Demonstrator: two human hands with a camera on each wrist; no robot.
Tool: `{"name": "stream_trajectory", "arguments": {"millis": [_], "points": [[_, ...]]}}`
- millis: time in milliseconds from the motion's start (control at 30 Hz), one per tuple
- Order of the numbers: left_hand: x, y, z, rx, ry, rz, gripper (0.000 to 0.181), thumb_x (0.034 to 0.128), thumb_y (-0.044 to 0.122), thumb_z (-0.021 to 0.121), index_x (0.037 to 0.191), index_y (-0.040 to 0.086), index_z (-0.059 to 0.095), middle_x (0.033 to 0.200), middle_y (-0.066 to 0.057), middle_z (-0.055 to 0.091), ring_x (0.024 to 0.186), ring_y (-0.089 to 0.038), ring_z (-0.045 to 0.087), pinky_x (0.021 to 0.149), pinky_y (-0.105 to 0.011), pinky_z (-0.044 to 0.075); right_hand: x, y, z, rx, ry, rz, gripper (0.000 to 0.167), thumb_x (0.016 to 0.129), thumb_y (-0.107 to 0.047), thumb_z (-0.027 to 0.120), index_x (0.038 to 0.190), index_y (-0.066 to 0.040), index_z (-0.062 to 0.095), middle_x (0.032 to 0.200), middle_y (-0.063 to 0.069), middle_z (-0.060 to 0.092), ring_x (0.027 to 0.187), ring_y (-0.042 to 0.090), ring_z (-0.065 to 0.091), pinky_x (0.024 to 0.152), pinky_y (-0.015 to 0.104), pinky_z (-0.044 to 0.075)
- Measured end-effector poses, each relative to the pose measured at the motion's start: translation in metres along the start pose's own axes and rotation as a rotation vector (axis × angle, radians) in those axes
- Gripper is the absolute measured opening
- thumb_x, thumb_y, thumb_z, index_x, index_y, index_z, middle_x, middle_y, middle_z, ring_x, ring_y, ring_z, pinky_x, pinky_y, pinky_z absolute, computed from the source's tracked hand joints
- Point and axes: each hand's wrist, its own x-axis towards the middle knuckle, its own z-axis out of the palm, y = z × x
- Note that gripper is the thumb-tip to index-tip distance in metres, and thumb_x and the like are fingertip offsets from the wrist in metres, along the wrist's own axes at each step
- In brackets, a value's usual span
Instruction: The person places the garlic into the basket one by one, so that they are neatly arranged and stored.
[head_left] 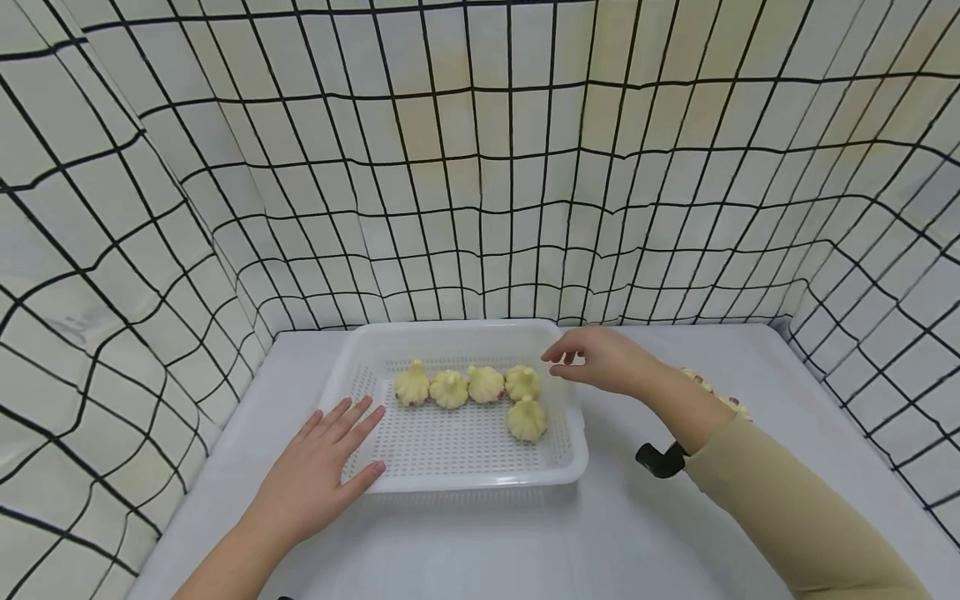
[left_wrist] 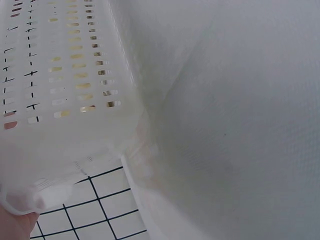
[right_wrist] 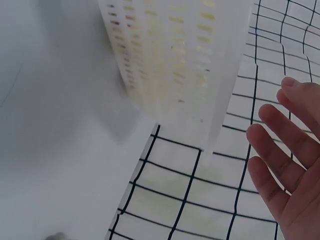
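Head view: white basket (head_left: 480, 481) lies with its long axis crosswise, left fingers (head_left: 363, 432) spread, right fingers (head_left: 567, 343) bent, empty.

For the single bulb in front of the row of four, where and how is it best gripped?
Probably pinch the front bulb across its round body, coming from above: its left and right sides look free, while another bulb crowds it behind.

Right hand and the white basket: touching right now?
Apart. The right wrist view shows a gap between the right hand and the white basket, with the black net visible through it.
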Motion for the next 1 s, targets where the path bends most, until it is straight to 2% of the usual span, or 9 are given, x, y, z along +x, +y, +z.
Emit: {"name": "stream_trajectory", "arguments": {"millis": [133, 267, 433, 600, 833, 1000], "points": [[0.0, -0.001, 0.001, 0.01, 0.001, 0.005, 0.069, 0.0941, 0.051, 0.06, 0.153, 0.022, 0.04, 0.158, -0.006, 0.037, 0.144, -0.035, 0.032, 0.116, -0.057, 0.023, -0.012, 0.013, -0.003, 0.044, 0.051, 0.026, 0.027, 0.092, -0.028, 0.072, 0.117, -0.018, 0.074, 0.107, -0.008, 0.069, 0.098, 0.017, 0.062, 0.084, 0.038, 0.054], [0.0, -0.003, 0.003, 0.017, -0.002, -0.004, 0.07, 0.0939, 0.053, 0.06, 0.153, 0.022, 0.04, 0.158, -0.005, 0.036, 0.145, -0.035, 0.031, 0.116, -0.056, 0.022, -0.025, 0.029, -0.003, 0.081, 0.09, 0.049, 0.026, 0.091, -0.026, 0.073, 0.115, -0.018, 0.074, 0.105, -0.008, 0.07, 0.096, 0.014, 0.061, 0.085, 0.04, 0.054], [0.0, -0.004, 0.004, 0.018, 0.007, 0.001, 0.07, 0.0939, 0.053, 0.06, 0.153, 0.022, 0.04, 0.158, -0.005, 0.036, 0.145, -0.035, 0.031, 0.116, -0.056, 0.023, -0.042, 0.05, -0.003, 0.103, 0.099, 0.092, 0.023, 0.092, -0.025, 0.073, 0.114, -0.02, 0.074, 0.101, -0.011, 0.069, 0.093, 0.013, 0.061, 0.084, 0.039, 0.054], [0.0, -0.004, 0.005, 0.013, 0.011, 0.01, 0.07, 0.0937, 0.053, 0.06, 0.153, 0.022, 0.04, 0.158, -0.005, 0.036, 0.145, -0.036, 0.031, 0.117, -0.055, 0.021, -0.063, 0.071, -0.004, 0.118, 0.089, 0.155, 0.027, 0.093, -0.03, 0.07, 0.118, -0.019, 0.073, 0.099, -0.009, 0.069, 0.091, 0.014, 0.06, 0.078, 0.034, 0.053], [0.0, -0.004, 0.005, 0.012, 0.008, 0.007, 0.071, 0.0933, 0.053, 0.06, 0.153, 0.022, 0.04, 0.159, -0.005, 0.034, 0.145, -0.035, 0.03, 0.116, -0.057, 0.023, -0.089, 0.096, -0.009, 0.065, 0.097, 0.208, 0.031, 0.093, -0.03, 0.07, 0.119, -0.012, 0.072, 0.102, -0.004, 0.069, 0.092, 0.018, 0.06, 0.079, 0.038, 0.052], [0.0, -0.006, 0.005, 0.006, 0.007, 0.005, 0.071, 0.0937, 0.053, 0.06, 0.154, 0.023, 0.038, 0.16, -0.004, 0.033, 0.146, -0.034, 0.029, 0.117, -0.056, 0.022, -0.106, 0.113, -0.013, 0.038, 0.111, 0.253, 0.03, 0.094, -0.027, 0.069, 0.119, -0.012, 0.072, 0.099, -0.003, 0.068, 0.092, 0.02, 0.06, 0.077, 0.037, 0.052]]}}
